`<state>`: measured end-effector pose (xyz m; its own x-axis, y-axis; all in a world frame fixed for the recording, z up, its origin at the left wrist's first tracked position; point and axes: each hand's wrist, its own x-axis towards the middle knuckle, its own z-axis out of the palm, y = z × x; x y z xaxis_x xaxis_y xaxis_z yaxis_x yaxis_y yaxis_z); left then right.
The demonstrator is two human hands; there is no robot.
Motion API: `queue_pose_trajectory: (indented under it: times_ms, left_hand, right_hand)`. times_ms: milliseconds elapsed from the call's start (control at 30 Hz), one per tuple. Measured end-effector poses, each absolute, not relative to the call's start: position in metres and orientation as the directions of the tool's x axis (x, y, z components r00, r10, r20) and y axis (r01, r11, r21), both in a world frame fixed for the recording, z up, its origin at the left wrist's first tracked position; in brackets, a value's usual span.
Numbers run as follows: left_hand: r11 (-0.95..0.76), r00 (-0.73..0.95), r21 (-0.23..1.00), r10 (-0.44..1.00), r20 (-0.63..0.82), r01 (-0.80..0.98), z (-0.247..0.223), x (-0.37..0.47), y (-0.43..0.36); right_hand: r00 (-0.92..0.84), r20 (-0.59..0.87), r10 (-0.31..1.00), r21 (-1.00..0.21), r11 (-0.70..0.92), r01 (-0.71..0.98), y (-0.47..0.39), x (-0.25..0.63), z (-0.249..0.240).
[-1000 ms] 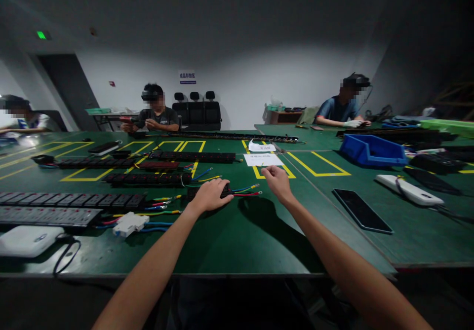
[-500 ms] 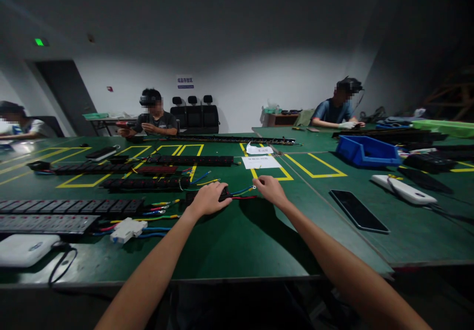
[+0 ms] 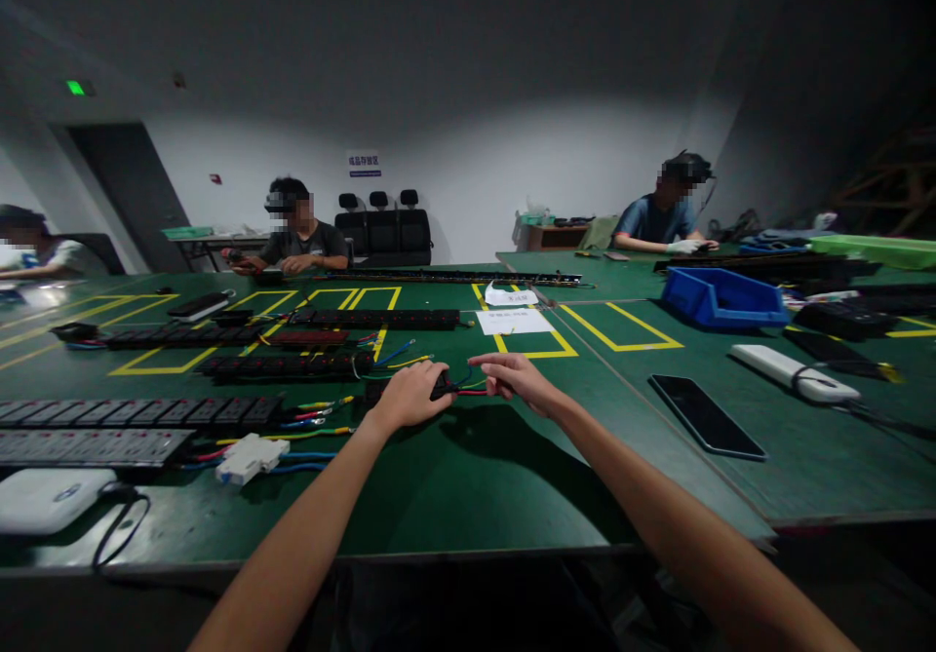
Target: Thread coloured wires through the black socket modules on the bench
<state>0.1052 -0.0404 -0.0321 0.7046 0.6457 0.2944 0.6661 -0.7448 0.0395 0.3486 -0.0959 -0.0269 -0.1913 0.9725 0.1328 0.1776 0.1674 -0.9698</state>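
Two hands at the middle of the green table point(image 3: 556, 496), and here's the left hand point(image 3: 410, 395), closed over a black block point(image 3: 442, 385), the thumb along its near side! Out of its right end run the coloured wires point(image 3: 472, 392), and right there is the right hand point(image 3: 518, 381), index finger extended and thumb close below; whether it pinches a wire, one cannot tell. Left, black socket strips point(image 3: 138, 412); right, a dark phone point(image 3: 706, 416); far right, a blue bin point(image 3: 721, 299).
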Motion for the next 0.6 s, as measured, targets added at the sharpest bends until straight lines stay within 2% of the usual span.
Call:
queue_pose_trajectory:
  times_ms: [167, 300, 467, 600]
  left_hand:
    - [-0.747, 0.707, 0.034, 0.642, 0.295, 0.664, -0.032, 0.105, -0.04]
    - [-0.751, 0.71, 0.03, 0.637, 0.301, 0.66, -0.033, 0.105, -0.039]
    - [-0.751, 0.712, 0.027, 0.635, 0.301, 0.659, -0.033, 0.105, -0.038]
    - [-0.75, 0.711, 0.028, 0.638, 0.296, 0.661, -0.033, 0.105, -0.038]
  right_hand:
    - [-0.372, 0.097, 0.923, -0.963, 0.181, 0.199, -0.103, 0.342, -0.03]
    - [-0.389, 0.121, 0.913, -0.894, 0.27, 0.357, -0.103, 0.337, -0.036]
    - [-0.364, 0.234, 0.901, -0.643, 0.425, 0.638, -0.103, 0.331, -0.041]
    - [-0.302, 0.246, 0.921, -0.349, 0.374, 0.859, -0.107, 0.323, -0.036]
